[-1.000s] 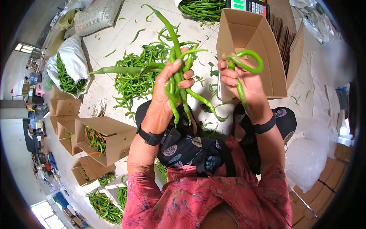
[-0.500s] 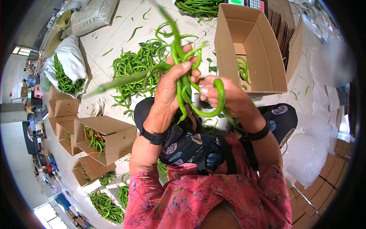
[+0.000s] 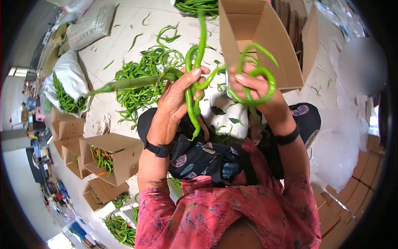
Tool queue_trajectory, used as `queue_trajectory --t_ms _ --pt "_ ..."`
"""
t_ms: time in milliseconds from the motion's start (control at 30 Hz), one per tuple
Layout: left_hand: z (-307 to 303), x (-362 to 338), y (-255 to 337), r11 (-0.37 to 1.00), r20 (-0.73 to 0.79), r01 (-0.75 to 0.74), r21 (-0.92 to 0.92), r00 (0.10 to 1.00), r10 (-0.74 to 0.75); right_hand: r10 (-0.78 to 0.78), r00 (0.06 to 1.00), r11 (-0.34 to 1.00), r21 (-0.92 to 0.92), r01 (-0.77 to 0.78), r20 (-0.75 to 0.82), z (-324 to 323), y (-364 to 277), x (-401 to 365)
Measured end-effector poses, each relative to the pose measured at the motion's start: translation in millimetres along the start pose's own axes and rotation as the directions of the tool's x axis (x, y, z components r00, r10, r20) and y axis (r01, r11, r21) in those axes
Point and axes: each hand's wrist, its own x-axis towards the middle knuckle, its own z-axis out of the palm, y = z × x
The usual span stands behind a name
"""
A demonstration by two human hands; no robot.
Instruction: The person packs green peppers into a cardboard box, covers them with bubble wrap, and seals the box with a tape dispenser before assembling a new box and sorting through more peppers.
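Peppers (image 3: pixel 202 39) are green, the shirt (image 3: pixel 199 211) red, black trousers (image 3: pixel 201 159) apparently leaf-printed.

**Gloss Meets Matt**
Smooth, glossy green peppers (image 3: pixel 202 36) shine over pale floor tiles (image 3: pixel 137 16). At one o'clock, a matt cardboard box (image 3: pixel 277 52); at ten, a sack (image 3: pixel 68 68) of apparently woven plastic; at three, shiny clear plastic wrap (image 3: pixel 336 155).

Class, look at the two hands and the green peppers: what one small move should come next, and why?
Probably the right hand should carry its curled peppers over the open carton and let go. The carton lies just beyond that hand, while the left hand is busy gripping other long peppers.
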Motion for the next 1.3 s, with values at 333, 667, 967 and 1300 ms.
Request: queue_trajectory --t_ms 333,667,967,1300 --pt "7.8 7.2 -12.9 0.999 -0.065 -0.037 0.021 0.997 0.038 -0.040 0.994 0.997 -0.055 0.045 0.098 13.4 -12.5 36.7" --pt "5.9 -3.8 -0.7 0.990 0.407 -0.014 -0.137 0.911 0.069 -0.277 0.937 0.936 -0.280 0.213 -0.212 -44.5 -65.5 32.7" --pt "5.7 -1.1 -3.4 0.973 0.407 -0.078 -0.217 0.899 0.163 -0.598 0.794 -0.190 -0.982 -0.009 0.109 -59.3 -86.6 17.5" --pt "9.7 8.0 -12.5 0.958 0.129 -0.169 -0.230 0.971 0.203 -0.092 0.996 0.967 -0.236 0.094 0.020 60.3 46.1 9.2"
